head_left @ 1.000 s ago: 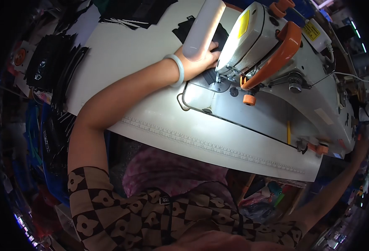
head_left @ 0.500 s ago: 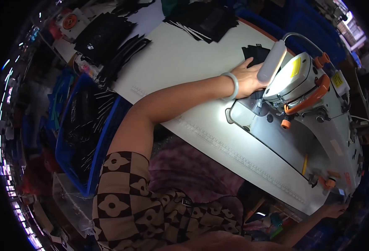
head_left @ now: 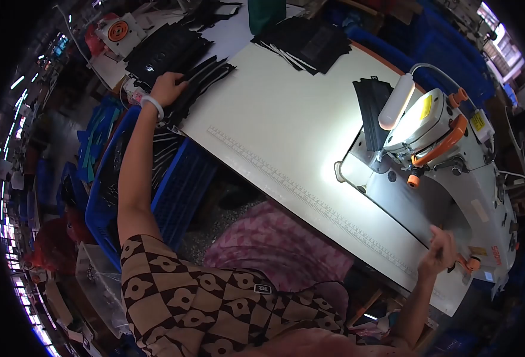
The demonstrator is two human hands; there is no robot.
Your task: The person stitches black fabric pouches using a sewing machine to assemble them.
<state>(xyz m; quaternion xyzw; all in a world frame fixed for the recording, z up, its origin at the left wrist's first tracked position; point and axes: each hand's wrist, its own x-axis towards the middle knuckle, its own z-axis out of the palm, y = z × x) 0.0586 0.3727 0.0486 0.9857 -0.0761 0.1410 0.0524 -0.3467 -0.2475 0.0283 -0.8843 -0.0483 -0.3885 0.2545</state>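
Observation:
My left hand (head_left: 167, 89), with a pale bangle (head_left: 153, 106) on its wrist, reaches across to a pile of black fabric pieces (head_left: 200, 86) at the table's left end. Its fingers look apart and rest at the pile's edge; no piece is lifted. My right hand (head_left: 439, 250) is over the right end of the sewing machine bed (head_left: 414, 205), its fingers curled. Anything between those fingers is hidden. A black strip piece (head_left: 369, 113) lies under the lit lamp (head_left: 396, 101), by the needle area of the sewing machine (head_left: 420, 128).
Another stack of black pieces (head_left: 310, 44) lies at the table's far side. A printed ruler (head_left: 298, 187) runs along the near edge of the white table (head_left: 280, 125). Below its left end stands a blue crate (head_left: 185, 172) with black pieces. A second machine (head_left: 120, 35) stands behind.
My left hand has left the black piece at the needle area and moved far left to the pile. My right hand has come up from below the table edge onto the machine bed.

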